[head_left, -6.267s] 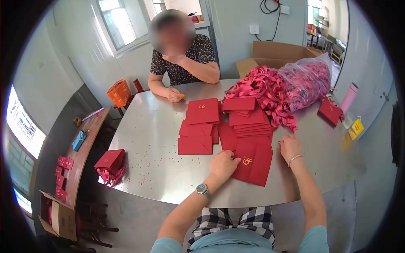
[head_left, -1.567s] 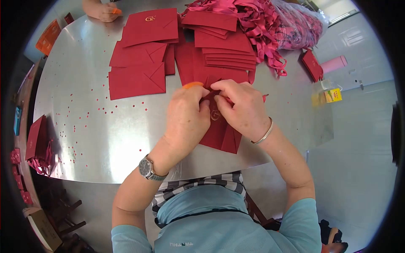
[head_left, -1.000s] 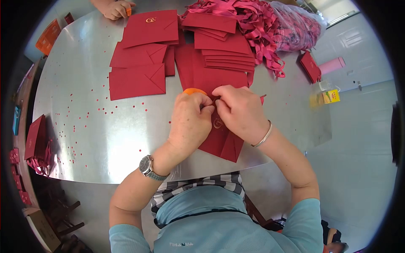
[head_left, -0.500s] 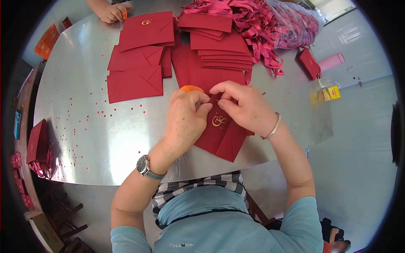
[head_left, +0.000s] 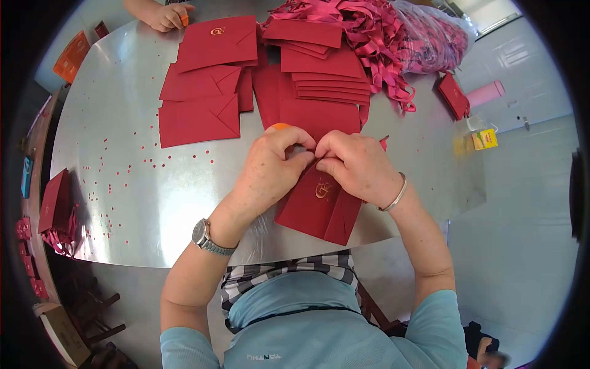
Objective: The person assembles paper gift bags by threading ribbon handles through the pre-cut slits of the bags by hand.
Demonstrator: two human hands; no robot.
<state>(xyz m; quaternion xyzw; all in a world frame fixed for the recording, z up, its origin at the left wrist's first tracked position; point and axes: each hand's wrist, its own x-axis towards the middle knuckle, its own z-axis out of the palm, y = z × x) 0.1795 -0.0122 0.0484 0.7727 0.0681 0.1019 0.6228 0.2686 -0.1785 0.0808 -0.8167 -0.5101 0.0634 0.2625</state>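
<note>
A red paper bag (head_left: pixel 319 206) with a gold emblem lies flat and tilted near the table's front edge. My left hand (head_left: pixel 275 166) has thumb and index finger pinched together at the bag's top edge; an orange object (head_left: pixel 280 126) shows partly behind its knuckles. My right hand (head_left: pixel 356 166) pinches the same edge, its fingertips meeting the left ones. Whatever fine piece lies between the fingertips is hidden. A small red tip (head_left: pixel 385 142) pokes out beyond my right hand. Just past both hands is a stack of flat red bags (head_left: pixel 326 67).
More red bags (head_left: pixel 200 117) overlap at the left. Pink-red ribbons (head_left: pixel 375 37) spill from a clear plastic sack (head_left: pixel 436 40) at the back. Red paper dots (head_left: pixel 141 163) are scattered on the metal table (head_left: pixel 184 215). Another person's hand (head_left: pixel 167 16) rests at the far edge.
Both hands have drawn slightly closer to me, with the bag's lower end shifting down and turning a little. My right hand's raised index finger has come down to the bag's edge.
</note>
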